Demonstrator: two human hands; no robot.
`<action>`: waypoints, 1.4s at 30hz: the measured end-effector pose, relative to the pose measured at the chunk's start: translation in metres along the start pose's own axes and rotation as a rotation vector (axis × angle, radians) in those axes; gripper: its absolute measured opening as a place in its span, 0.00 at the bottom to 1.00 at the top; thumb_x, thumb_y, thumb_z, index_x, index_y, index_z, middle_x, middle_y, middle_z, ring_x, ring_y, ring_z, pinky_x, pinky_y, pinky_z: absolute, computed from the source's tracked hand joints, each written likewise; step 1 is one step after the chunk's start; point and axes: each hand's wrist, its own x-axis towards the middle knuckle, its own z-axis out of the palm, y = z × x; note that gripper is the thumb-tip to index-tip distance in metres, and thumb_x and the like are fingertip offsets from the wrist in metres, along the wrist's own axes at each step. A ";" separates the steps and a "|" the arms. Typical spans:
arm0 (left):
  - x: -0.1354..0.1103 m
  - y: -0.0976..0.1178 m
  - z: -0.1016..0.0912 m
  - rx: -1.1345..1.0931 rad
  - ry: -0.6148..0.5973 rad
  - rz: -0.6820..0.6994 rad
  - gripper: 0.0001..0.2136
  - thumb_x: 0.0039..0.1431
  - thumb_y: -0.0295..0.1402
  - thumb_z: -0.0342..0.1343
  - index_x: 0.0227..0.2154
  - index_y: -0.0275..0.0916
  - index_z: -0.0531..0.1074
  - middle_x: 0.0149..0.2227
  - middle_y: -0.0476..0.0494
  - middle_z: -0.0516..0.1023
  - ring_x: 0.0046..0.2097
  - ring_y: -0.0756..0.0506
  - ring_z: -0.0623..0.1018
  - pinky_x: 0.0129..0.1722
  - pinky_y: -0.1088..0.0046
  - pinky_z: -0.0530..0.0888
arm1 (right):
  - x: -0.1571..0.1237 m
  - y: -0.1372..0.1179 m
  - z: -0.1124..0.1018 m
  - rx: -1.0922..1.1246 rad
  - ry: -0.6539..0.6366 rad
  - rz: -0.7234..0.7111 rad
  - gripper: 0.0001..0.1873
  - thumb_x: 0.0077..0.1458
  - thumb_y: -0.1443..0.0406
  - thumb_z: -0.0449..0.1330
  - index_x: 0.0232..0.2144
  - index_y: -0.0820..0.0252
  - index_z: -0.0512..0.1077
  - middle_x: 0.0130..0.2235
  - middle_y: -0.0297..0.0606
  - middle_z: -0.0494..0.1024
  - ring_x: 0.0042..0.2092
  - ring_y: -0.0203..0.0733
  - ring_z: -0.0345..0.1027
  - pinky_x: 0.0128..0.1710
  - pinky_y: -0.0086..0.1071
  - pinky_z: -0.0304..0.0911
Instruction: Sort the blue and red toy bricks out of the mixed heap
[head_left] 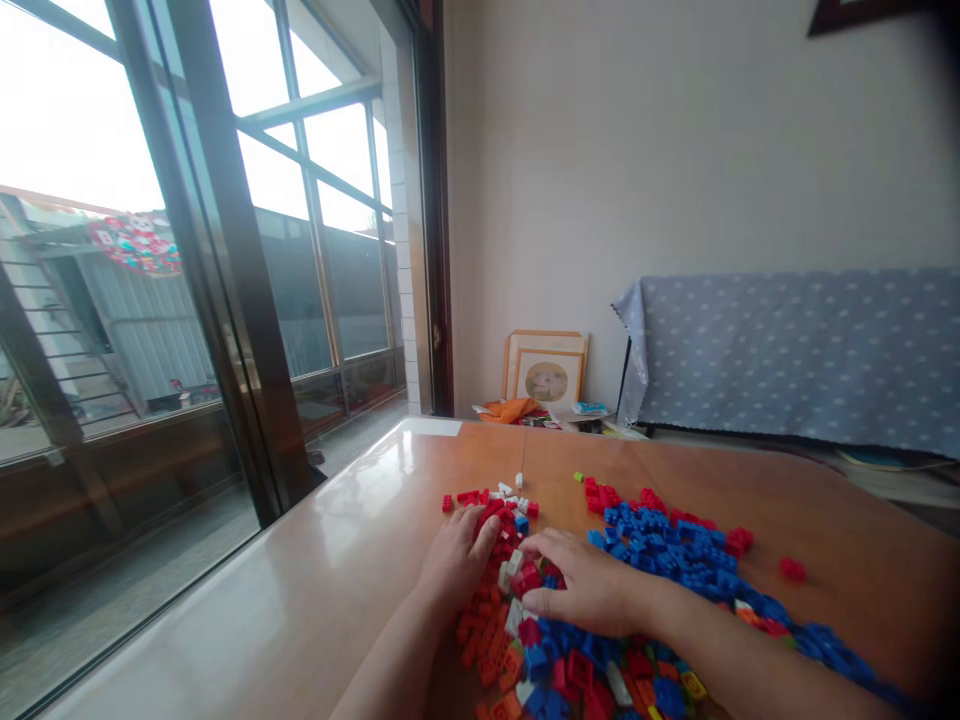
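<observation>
Many toy building bricks lie loose on a wooden table. My left hand [454,555] rests at the left edge of a group of red bricks [504,535], its fingers stretched forward and its thumb apart. To its right, my right hand [589,588] reaches over the mixed heap, thumb and fingers spread around white bricks [513,568] and a dark red brick [529,577]; nothing is visibly gripped. Orange bricks [491,635] lie below my left hand. Beyond my right forearm spreads a large pile of blue bricks [667,545]. The mixed heap is partly hidden under my right hand and arm.
The glossy table [360,540] runs along a glass sliding door [225,250] on the left. A red brick cluster [792,569] lies apart at the right. Behind the table stand framed pictures [547,375] and something under a dotted blue cloth [787,360].
</observation>
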 end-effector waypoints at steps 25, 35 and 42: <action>-0.010 0.059 0.013 -0.654 -0.375 -0.088 0.23 0.59 0.52 0.57 0.45 0.37 0.79 0.42 0.44 0.82 0.45 0.42 0.78 0.46 0.70 0.73 | 0.034 0.147 -0.033 -0.103 0.149 0.263 0.18 0.56 0.52 0.60 0.36 0.58 0.80 0.43 0.42 0.80 0.47 0.49 0.71 0.50 0.36 0.63; 0.020 -0.016 -0.010 -0.223 0.303 -0.228 0.24 0.67 0.48 0.44 0.52 0.36 0.73 0.51 0.37 0.80 0.55 0.39 0.76 0.57 0.62 0.70 | 0.077 0.141 -0.066 -0.003 0.291 0.354 0.30 0.58 0.42 0.52 0.40 0.59 0.78 0.38 0.41 0.82 0.42 0.49 0.74 0.43 0.36 0.66; 0.021 -0.045 -0.020 -0.020 0.287 -0.330 0.29 0.69 0.49 0.37 0.61 0.34 0.65 0.65 0.32 0.66 0.67 0.38 0.65 0.66 0.59 0.59 | 0.157 0.121 -0.027 0.023 0.213 0.273 0.34 0.61 0.45 0.52 0.58 0.62 0.70 0.60 0.50 0.73 0.60 0.53 0.67 0.57 0.41 0.62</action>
